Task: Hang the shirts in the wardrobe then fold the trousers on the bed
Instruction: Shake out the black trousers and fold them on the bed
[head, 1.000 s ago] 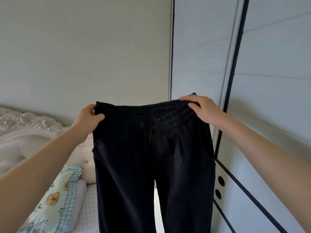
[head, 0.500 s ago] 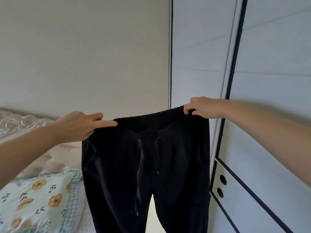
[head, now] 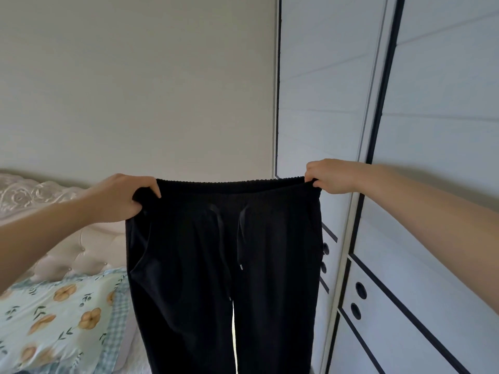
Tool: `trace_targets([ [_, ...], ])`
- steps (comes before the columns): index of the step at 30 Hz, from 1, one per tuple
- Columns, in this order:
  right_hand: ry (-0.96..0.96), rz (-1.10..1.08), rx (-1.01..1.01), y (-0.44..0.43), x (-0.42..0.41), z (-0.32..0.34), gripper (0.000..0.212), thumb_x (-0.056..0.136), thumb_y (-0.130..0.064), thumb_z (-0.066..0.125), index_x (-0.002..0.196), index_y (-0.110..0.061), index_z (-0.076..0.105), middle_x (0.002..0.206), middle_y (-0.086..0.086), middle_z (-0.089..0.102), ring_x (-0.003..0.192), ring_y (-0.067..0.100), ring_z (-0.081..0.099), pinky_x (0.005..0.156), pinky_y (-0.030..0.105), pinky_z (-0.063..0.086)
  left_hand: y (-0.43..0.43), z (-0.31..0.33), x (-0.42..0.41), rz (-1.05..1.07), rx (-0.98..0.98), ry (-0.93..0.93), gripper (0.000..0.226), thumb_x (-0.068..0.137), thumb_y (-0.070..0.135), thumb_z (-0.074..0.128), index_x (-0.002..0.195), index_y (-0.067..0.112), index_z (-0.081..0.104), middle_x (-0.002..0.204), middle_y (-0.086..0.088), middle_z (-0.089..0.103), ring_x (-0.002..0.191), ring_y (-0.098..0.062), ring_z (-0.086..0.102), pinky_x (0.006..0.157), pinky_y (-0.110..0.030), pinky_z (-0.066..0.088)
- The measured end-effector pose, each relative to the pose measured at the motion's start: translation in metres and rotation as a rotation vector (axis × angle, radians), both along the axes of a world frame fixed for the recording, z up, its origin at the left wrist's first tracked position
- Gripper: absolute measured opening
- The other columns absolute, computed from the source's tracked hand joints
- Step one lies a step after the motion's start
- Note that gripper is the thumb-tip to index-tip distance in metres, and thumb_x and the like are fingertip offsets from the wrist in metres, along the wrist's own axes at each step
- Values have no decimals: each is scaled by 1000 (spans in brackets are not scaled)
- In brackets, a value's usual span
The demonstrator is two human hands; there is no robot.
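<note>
Pale wall (head: pixel 135 90) fills the background, and a white wardrobe (head: pixel 437 157) with dark trim lines stands closed on the right. We hold a pair of black trousers (head: pixel 189 279) up in the air in front of us. Our left grip (head: pixel 118 197) is wrapped round the left end of the waistband (head: pixel 232 183), thumb in front and fingers curled behind, bunching the cloth. Our right grip (head: pixel 330 175) pinches the right end, with the fingers curled over the top edge. Between the two, the elastic waistband is stretched nearly level, the right end a touch higher.

Two drawstrings (head: pixel 239 247) dangle from the middle of the waist. Both legs hang straight down and run out of the bottom of the view, with a thin slit of light between them. We cannot tell whether the hems touch anything.

Behind the trousers on the left we see the padded cream headboard (head: pixel 81 244) of the bed. A pale green pillow (head: pixel 54 306) with orange flowers lies against it. The trousers cover the gap between bed and wardrobe and part of the wardrobe's lower fronts. Round dark finger holes (head: pixel 361 290) show on the fronts just to the right.
</note>
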State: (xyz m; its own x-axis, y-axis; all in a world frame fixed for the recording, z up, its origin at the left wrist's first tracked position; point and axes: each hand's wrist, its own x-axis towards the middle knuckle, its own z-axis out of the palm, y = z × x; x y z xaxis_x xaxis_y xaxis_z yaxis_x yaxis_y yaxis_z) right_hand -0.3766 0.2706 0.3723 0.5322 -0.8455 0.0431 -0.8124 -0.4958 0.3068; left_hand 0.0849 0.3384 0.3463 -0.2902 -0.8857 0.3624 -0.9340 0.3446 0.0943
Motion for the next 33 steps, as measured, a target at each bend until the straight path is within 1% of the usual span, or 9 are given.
trace_targets([
  [6,1,8,-20,-10,-4,-6,26,101,-10,38,111,-9,62,95,-2,44,84,16,48,75,25,40,-5,-1,13,-68,-12,174,77,72,-14,68,88,62,67,88,32,69,89,3,65,81,-20,48],
  [13,41,71,-117,-13,-10,-1,23,97,-35,50,108,-25,67,104,-11,46,95,12,48,79,29,45,4,-6,34,-40,-168,-552,25,72,13,80,81,33,66,79,24,55,74,-7,65,104,-48,44],
  [17,76,133,-173,-20,-10,-6,22,97,-40,46,110,-30,61,110,-10,49,102,13,48,74,30,46,8,-12,40,24,-108,-625,19,75,30,76,92,31,67,87,21,58,83,-7,64,107,-47,40],
  [20,132,156,-154,-25,-9,-10,26,97,-45,44,116,-32,56,111,-10,48,105,14,49,70,27,39,19,-6,30,172,83,-575,63,73,75,58,120,34,60,110,23,55,112,-14,56,111,-37,30],
  [23,182,158,-125,-26,-5,-15,37,93,-58,45,120,-33,51,108,-9,48,99,13,49,68,26,38,24,2,22,292,223,-389,129,35,108,23,129,27,60,127,12,58,123,-22,50,105,-36,34],
  [25,132,159,-84,-27,-3,-18,30,93,-56,48,113,-33,52,101,-10,49,93,13,51,68,26,40,23,6,20,324,215,-151,139,22,110,24,118,20,67,118,1,66,112,-25,58,96,-39,44],
  [27,-140,146,7,-26,-4,-15,12,94,-46,55,93,-35,51,94,-10,54,91,15,56,73,27,42,25,9,20,302,191,149,102,31,101,55,98,26,74,96,1,74,95,-22,67,85,-37,50],
  [30,-719,105,69,-25,-3,-10,13,93,-28,62,85,-24,52,90,-4,61,90,15,63,74,25,44,32,14,9,232,114,516,11,75,30,84,79,25,74,78,2,75,77,-14,71,69,-17,49],
  [33,-1209,123,86,-25,10,-8,11,96,-19,57,95,-15,47,86,9,60,76,19,57,70,31,48,31,17,-4,144,42,805,13,90,10,68,91,5,55,91,-20,68,76,-20,67,78,-23,55],
])
